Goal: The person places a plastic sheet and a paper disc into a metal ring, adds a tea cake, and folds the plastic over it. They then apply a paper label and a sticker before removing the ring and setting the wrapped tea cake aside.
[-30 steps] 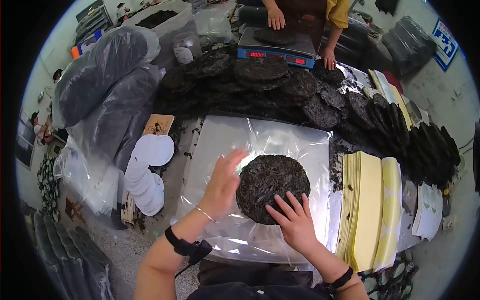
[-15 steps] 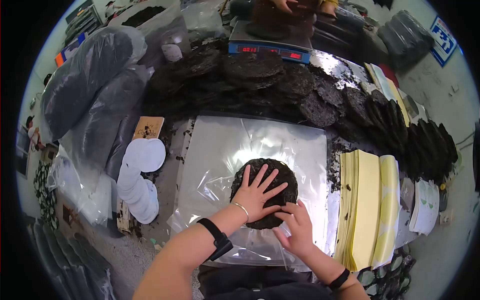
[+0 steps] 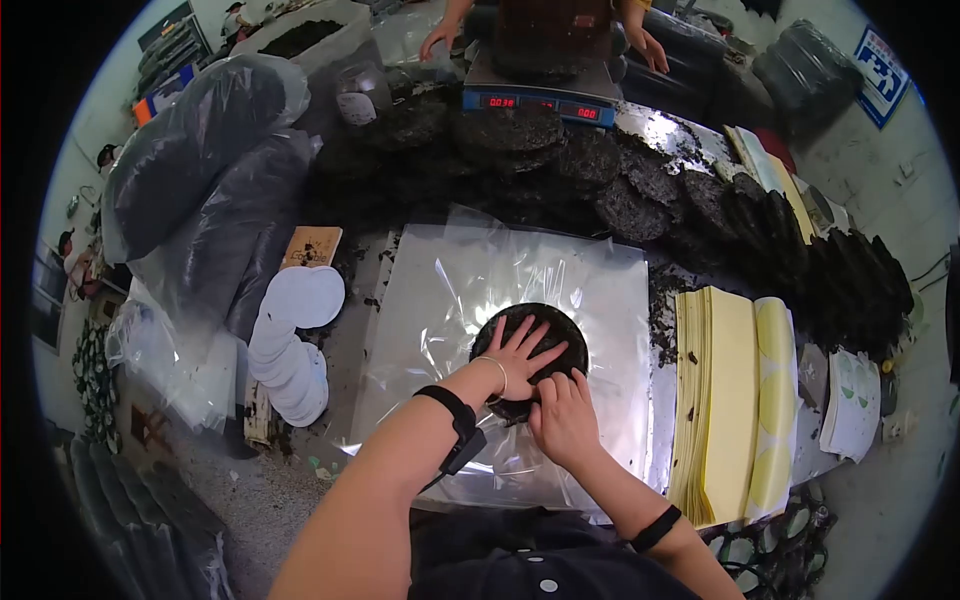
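My left hand (image 3: 520, 362) lies flat with fingers spread on a dark round cake of dried, seaweed-like material (image 3: 574, 338). At the cake's lower right edge my right hand (image 3: 565, 418) has its fingers curled and pressed together, close beside my left fingers; I cannot tell what they pinch. The cake rests on a stack of clear plastic sheets (image 3: 425, 275), which glare under the light. Much of its lower side is hidden under both hands.
Dark round cakes (image 3: 640, 210) pile up behind the sheets. A blue-edged scale (image 3: 540, 106) stands beyond them, with another person's hands (image 3: 440, 42) near it. White paper discs (image 3: 305, 297) lie left, yellow paper sheets (image 3: 725, 400) right. Filled plastic bags (image 3: 200, 150) stand far left.
My right fingers have curled in from a looser spread at the cake's edge. My left hand stays on the cake. The other person's hands have moved apart, and the scale's reading differs.
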The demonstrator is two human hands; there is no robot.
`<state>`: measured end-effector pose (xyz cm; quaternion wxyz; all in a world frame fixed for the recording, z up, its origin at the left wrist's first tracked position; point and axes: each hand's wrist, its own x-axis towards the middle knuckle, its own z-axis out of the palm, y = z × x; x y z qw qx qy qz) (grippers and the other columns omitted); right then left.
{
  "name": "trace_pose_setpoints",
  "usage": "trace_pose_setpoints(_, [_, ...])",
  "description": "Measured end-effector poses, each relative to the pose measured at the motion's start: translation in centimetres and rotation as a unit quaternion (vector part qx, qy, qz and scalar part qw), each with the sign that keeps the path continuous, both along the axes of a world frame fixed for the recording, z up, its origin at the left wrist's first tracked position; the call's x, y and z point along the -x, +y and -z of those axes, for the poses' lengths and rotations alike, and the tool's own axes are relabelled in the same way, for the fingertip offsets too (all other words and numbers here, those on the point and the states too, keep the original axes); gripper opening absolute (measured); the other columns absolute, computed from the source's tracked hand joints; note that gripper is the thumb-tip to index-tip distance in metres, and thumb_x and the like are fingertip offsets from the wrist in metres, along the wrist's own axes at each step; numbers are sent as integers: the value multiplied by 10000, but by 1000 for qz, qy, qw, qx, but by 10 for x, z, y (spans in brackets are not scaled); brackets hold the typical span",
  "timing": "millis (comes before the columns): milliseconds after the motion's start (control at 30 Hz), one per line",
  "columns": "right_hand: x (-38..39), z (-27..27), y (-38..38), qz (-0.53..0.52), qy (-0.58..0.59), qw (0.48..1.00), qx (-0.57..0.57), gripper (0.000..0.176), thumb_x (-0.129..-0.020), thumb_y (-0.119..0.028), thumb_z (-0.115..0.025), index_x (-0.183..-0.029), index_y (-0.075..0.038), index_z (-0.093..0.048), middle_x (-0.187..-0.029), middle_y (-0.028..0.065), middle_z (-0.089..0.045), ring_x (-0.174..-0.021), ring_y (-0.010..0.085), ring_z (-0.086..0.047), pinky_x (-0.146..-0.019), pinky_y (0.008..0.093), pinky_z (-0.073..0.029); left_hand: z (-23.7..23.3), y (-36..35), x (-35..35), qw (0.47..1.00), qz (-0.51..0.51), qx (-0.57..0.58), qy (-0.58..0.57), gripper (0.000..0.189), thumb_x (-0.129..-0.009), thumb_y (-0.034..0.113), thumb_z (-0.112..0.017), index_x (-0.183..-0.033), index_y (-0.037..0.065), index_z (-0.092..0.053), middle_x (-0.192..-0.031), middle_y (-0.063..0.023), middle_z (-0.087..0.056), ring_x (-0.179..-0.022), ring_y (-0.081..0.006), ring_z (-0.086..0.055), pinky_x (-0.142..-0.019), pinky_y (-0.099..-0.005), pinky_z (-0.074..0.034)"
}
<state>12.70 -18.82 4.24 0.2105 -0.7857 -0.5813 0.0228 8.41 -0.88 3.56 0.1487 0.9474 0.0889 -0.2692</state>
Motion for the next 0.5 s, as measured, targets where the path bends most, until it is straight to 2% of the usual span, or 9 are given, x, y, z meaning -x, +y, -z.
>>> trace_pose_setpoints(133, [-5,7,-7,7,43,998,-36,328,-871,-139,-686,-1145,-53,-528,-1068,149,-545,-1111,329,-595,-1182,488,-338,-11,-33,21,997,-46,-33,-60,743,-1027,544,-426,-1685,346,-144,-1756,-173,-43,-1616,-397,13,-1222,-677,91])
trace_pose_setpoints(167, [-7,-3,-15,-7,247,964,-101,380,-867,-116,-699,-1185,-35,-509,-1151,163,-524,-1172,329,-553,-1175,468,-331,-15,-42,27,991,-60,-47,-114,740,-1041,592,-400,-1685,343,-134,-1749,-188,-68,-1610,-420,-11,-1224,-681,71])
trace_pose_setpoints(200, [-11,-15,-23,-23,439,884,-159,432,-862,-92,-711,-1225,-18,-489,-1234,178,-503,-1234,329,-510,-1169,448,-324,-13,-45,27,990,-62,-47,-114,740,-1041,592,-400,-1685,343,-134,-1749,-188,-68,-1610,-420,-11,-1224,-681,71])
trace_pose_setpoints(267, [-14,-42,-57,68,227,960,-146,666,-845,-95,-753,-1410,-1,-415,-1415,219,-416,-1389,341,-396,-1189,422,-298,-1,-46,25,982,-73,-98,-146,796,-1018,675,-399,-1686,344,-119,-1750,-179,-76,-1605,-434,-16,-1220,-694,61])
trace_pose_setpoints(333, [3,-58,-96,248,160,945,-139,767,-831,-169,-821,-1453,16,-411,-1371,232,-482,-1352,362,-457,-1166,453,-355,15,-46,21,979,-76,-114,-150,833,-998,720,-402,-1686,353,-108,-1752,-173,-59,-1603,-439,5,-1217,-699,60])
trace_pose_setpoints(400, [15,-12,-144,304,432,842,-110,704,-861,-228,-838,-1414,23,-483,-1243,206,-610,-1134,343,-635,-1013,433,-520,19,-43,17,979,-83,-108,-153,847,-987,730,-417,-1684,360,-113,-1753,-172,-47,-1602,-439,29,-1210,-710,60])
trace_pose_setpoints(433, [23,1,-148,305,619,724,-21,624,-901,-248,-810,-1375,33,-518,-1146,194,-659,-975,320,-675,-898,407,-565,20,-40,14,978,-79,-110,-157,847,-987,730,-417,-1684,360,-113,-1753,-172,-47,-1602,-439,29,-1210,-710,60])
trace_pose_setpoints(467, [32,12,-149,287,771,564,68,553,-942,-268,-782,-1336,44,-554,-1050,182,-708,-815,296,-714,-783,380,-609,23,-41,14,978,-79,-123,-149,852,-981,736,-422,-1683,365,-114,-1753,-171,-49,-1601,-440,35,-1208,-714,61])
trace_pose_setpoints(500, [37,15,-146,261,825,498,59,374,-1010,-263,-704,-1196,59,-655,-949,190,-736,-672,237,-699,-649,333,-593,25,-44,13,977,-78,-135,-144,858,-975,743,-428,-1682,371,-115,-1753,-169,-50,-1600,-442,42,-1206,-718,61])
